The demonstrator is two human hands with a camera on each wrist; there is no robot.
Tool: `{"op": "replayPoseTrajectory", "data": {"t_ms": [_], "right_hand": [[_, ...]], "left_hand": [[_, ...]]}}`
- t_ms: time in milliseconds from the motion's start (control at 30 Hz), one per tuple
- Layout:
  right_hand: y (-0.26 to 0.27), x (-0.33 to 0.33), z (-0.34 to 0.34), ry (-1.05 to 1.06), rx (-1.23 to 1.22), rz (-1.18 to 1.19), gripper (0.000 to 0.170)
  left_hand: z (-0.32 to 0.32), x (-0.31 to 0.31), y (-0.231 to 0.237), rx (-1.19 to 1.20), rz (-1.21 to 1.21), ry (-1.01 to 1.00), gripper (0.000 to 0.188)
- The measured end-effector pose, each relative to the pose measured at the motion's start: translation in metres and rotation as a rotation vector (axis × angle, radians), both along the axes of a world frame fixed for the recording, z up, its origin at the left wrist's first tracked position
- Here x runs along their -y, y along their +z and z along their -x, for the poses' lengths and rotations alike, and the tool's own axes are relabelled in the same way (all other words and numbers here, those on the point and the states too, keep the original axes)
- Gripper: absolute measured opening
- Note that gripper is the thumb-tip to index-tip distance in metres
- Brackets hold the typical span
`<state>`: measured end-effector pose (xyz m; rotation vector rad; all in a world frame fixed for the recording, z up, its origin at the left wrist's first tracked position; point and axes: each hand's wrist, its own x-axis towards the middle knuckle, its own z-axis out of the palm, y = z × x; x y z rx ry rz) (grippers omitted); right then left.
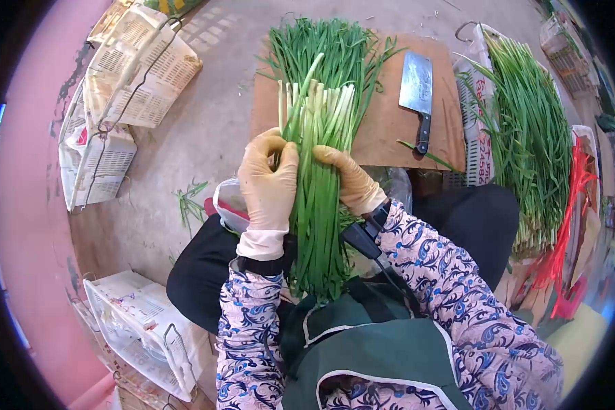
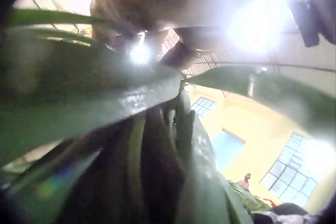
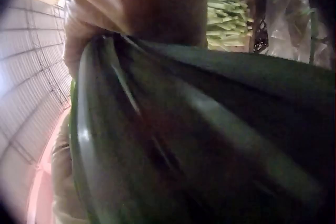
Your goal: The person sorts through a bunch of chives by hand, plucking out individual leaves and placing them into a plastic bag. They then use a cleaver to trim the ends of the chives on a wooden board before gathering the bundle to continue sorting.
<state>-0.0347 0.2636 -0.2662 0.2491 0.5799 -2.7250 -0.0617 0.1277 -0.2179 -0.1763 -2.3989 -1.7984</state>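
Note:
A bunch of garlic chives point(image 1: 319, 219) stands between both hands over the lap, pale stem ends away from the body and green leaves hanging toward the apron. The gloved left hand point(image 1: 270, 179) grips the bunch's left side, thumb and fingers pinching near a stalk that sticks up above the others. From the other side the gloved right hand point(image 1: 352, 181) holds it, thumb lying across the leaves. Leaves point(image 2: 89, 103) fill much of the left wrist view; in the right wrist view the bunch point(image 3: 184, 124) hides most of the right fingers.
Beyond the hands, more chives point(image 1: 324, 51) lie on a brown board point(image 1: 383, 150), with a cleaver point(image 1: 417, 85) at its right. A white crate point(image 1: 482, 102) heaped with chives point(image 1: 526, 130) and red ties point(image 1: 574, 198) stand at right. Newspaper-lined baskets point(image 1: 147, 65) stand at left. Leaf scraps point(image 1: 190, 201) litter the floor.

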Motion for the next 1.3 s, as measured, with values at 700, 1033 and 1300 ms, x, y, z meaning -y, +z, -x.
{"op": "replayPoseTrajectory", "data": {"t_ms": [700,1033,1300], "right_hand": [[0.016,0.016,0.002,-0.157,-0.113,-0.240,0.055],[0.030,0.022,-0.007,-0.114,-0.173,-0.307,0.053],[0.040,0.036,-0.017,-0.082,-0.251,-0.351,0.058]], "left_hand": [[0.008,0.018,-0.002,0.312,-0.102,-0.121,0.051],[-0.008,0.018,0.019,0.221,-0.375,-0.201,0.042],[-0.002,0.023,0.030,0.130,-0.305,0.056,0.018]]}}
